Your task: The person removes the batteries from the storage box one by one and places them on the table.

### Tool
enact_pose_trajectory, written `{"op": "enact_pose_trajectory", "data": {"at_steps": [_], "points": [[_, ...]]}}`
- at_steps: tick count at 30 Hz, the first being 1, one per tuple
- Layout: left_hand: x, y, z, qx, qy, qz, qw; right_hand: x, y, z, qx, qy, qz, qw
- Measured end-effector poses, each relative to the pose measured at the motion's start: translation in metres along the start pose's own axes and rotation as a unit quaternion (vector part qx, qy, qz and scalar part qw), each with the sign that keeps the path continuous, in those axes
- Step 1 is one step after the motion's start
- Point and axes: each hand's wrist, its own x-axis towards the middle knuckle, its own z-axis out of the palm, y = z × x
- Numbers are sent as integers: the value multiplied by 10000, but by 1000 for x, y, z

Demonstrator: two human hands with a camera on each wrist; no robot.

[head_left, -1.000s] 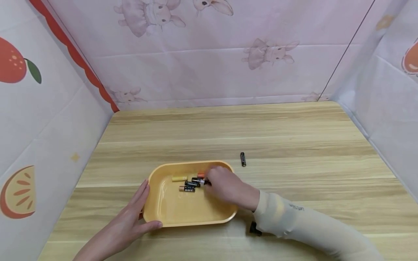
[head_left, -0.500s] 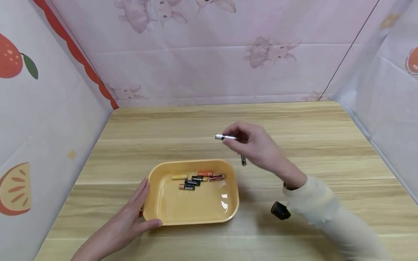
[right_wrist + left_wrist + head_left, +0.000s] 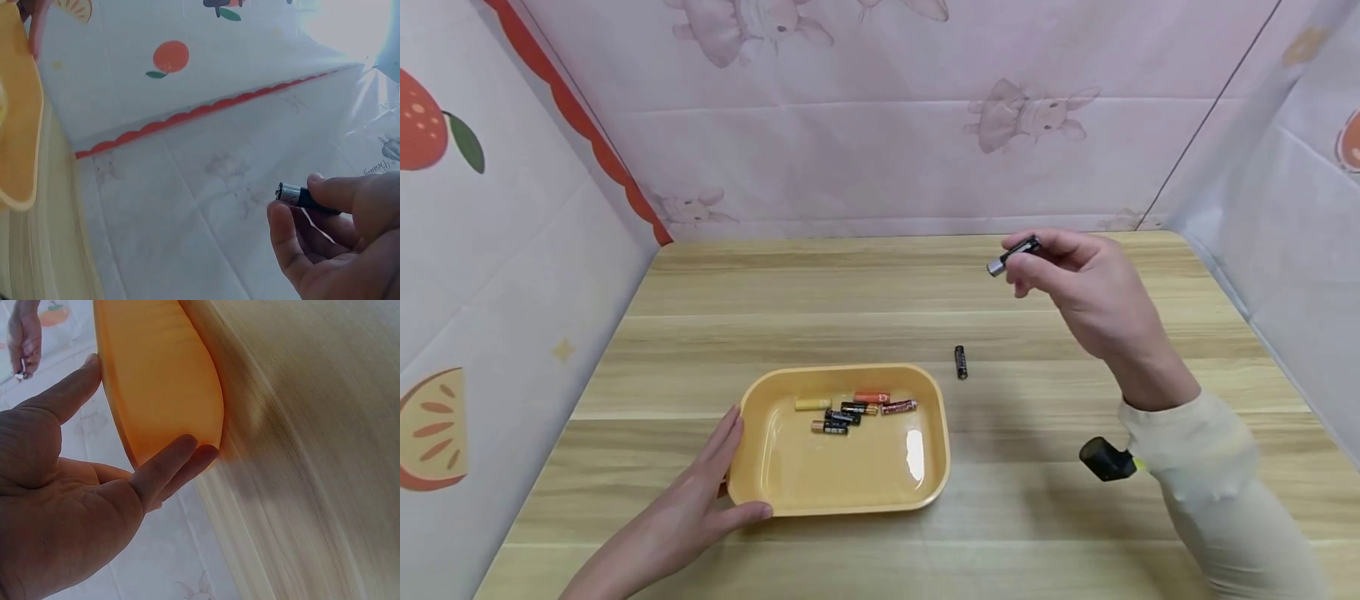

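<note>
In the head view my right hand (image 3: 1093,287) is raised over the table's back right, pinching a black-and-silver battery (image 3: 1013,256) between thumb and fingers. The right wrist view shows that battery's silver end (image 3: 289,194) poking out past the fingertips. My left hand (image 3: 696,492) rests against the left end of a yellow tray (image 3: 842,508); its fingers lie fairly straight along the outside wall, the thumb at the near corner. Inside the tray lie several batteries: a yellow one (image 3: 812,404), an orange one (image 3: 872,397), a dark red one (image 3: 898,407) and black ones (image 3: 830,427).
A single black battery (image 3: 961,362) lies on the wooden table (image 3: 790,308), right of the tray's far corner. Printed cloth walls (image 3: 880,167) stand behind and at both sides. A black device (image 3: 1107,459) sits at the right wrist.
My right hand has come up out of the tray with the black-and-silver battery and moved away to the back right. The left hand and tray have stayed put.
</note>
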Motion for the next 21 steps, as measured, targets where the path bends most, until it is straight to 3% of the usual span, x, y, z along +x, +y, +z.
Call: {"op": "enact_pose_trajectory", "data": {"at_steps": [2, 5, 9, 16, 21], "points": [[0, 0, 0, 2, 22, 47, 10000, 1, 4, -6, -173, -27, 32, 9998], [0, -1, 0, 17, 52, 98, 9999, 2, 16, -14, -1110, -144, 295, 9933], [0, -2, 1, 52, 82, 129, 9999, 2, 38, -22, -2484, -378, 900, 9637], [-1, -2, 2, 75, 57, 69, 9999, -1, 82, -26, -2570, -594, 2219, 9387], [0, -1, 2, 60, 36, 39, 10000, -6, 110, -26, -2692, -745, 2678, 9221]]}}
